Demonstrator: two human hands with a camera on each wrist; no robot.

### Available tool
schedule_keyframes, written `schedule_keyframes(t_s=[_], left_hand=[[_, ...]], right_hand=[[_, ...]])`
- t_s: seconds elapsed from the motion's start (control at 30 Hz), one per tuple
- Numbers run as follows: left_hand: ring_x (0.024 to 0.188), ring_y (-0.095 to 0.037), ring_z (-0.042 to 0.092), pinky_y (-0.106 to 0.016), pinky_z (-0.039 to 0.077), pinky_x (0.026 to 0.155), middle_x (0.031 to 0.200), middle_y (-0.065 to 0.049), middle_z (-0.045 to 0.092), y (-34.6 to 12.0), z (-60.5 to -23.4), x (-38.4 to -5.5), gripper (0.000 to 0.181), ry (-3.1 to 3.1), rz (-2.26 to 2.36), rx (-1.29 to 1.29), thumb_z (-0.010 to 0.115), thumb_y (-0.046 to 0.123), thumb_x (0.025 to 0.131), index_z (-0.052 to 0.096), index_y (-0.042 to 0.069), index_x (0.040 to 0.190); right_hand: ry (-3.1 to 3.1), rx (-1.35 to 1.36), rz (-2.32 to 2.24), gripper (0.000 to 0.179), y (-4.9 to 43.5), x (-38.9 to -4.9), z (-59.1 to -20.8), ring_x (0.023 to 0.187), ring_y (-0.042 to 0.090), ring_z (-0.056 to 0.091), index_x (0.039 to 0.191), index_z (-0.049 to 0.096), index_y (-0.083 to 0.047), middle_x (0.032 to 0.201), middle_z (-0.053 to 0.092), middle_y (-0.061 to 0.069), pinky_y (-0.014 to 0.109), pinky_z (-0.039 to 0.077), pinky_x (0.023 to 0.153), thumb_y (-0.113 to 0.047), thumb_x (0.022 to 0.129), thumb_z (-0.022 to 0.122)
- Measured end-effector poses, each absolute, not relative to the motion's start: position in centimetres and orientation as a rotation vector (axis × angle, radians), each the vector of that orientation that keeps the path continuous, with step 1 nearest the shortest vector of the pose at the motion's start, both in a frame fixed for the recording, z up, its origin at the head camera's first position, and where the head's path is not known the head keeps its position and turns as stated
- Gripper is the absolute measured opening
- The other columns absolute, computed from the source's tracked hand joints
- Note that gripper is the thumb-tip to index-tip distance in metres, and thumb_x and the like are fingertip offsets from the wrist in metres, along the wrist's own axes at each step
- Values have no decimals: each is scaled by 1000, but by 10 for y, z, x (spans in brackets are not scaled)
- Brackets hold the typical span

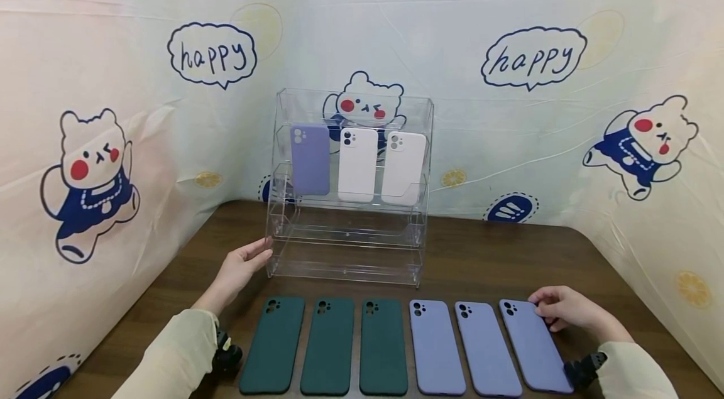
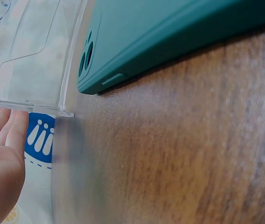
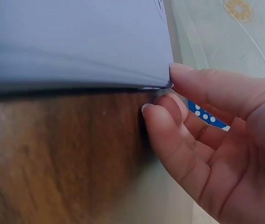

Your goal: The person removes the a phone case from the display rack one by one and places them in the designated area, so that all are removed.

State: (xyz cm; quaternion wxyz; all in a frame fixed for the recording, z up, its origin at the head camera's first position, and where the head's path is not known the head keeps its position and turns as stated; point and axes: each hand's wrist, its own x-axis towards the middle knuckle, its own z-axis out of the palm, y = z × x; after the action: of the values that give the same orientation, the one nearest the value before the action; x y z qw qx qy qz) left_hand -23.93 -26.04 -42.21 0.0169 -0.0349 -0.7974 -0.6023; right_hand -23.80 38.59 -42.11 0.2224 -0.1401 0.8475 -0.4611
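My left hand [image 1: 240, 270] is at the left side of a clear display rack [image 1: 345, 274], its thumb and fingers [image 2: 16, 135] on either side of the rack's edge. At the right end of the row my right hand [image 1: 571, 310] grips the upper right corner of a lavender phone case [image 1: 534, 345]. The thumb [image 3: 202, 86] touches that corner, and the other fingers curl below it. This case lies on the table. In the rack's upper part stand a purple case [image 1: 310, 160] and two white cases, one in the middle [image 1: 357, 166] and one at right [image 1: 403, 169].
Two more lavender cases [image 1: 437, 349] [image 1: 488, 349] and three dark green cases [image 1: 273, 345] [image 1: 328, 345] [image 1: 383, 347] lie in a row along the brown table's [image 1: 486, 254] front. A printed cloth [image 1: 441, 28] surrounds the table at the back and sides.
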Motion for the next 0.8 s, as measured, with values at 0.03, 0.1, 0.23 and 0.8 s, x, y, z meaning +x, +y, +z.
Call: schedule_keyframes(t_s=[0.03, 0.1, 0.23, 0.8], left_hand=[[126, -30, 37, -35, 37, 97, 143, -16, 34, -260, -422, -239, 55, -2478, -1872, -104, 51, 24, 96, 32, -1, 141], [126, -29, 37, -35, 37, 97, 142, -16, 34, -260, -422, -239, 55, -2480, -1869, -103, 51, 24, 96, 32, -1, 141], [126, -30, 37, -36, 37, 98, 142, -17, 34, -261, -422, -239, 55, -2479, -1864, -114, 51, 24, 96, 32, -2, 141], [125, -30, 38, -38, 36, 98, 142, -17, 34, -260, -423, -239, 54, -2492, -1859, -87, 51, 23, 96, 32, -2, 141]], right_hand=[[2338, -387, -1277, 26, 386, -238, -421, 70, 20, 51, 107, 51, 15, 77, 50, 6, 36, 54, 57, -5, 90, 56], [2330, -384, -1289, 29, 387, -238, -421, 70, 20, 51, 108, 50, 16, 78, 51, 6, 35, 54, 58, -6, 91, 56], [2319, -358, -1331, 36, 391, -238, -419, 70, 20, 53, 113, 46, 18, 81, 52, 7, 35, 55, 59, -9, 92, 56], [2492, -448, -1537, 37, 370, -256, -356, 79, 23, 59, 122, 47, 8, 96, 58, 10, 43, 54, 70, -13, 93, 56]])
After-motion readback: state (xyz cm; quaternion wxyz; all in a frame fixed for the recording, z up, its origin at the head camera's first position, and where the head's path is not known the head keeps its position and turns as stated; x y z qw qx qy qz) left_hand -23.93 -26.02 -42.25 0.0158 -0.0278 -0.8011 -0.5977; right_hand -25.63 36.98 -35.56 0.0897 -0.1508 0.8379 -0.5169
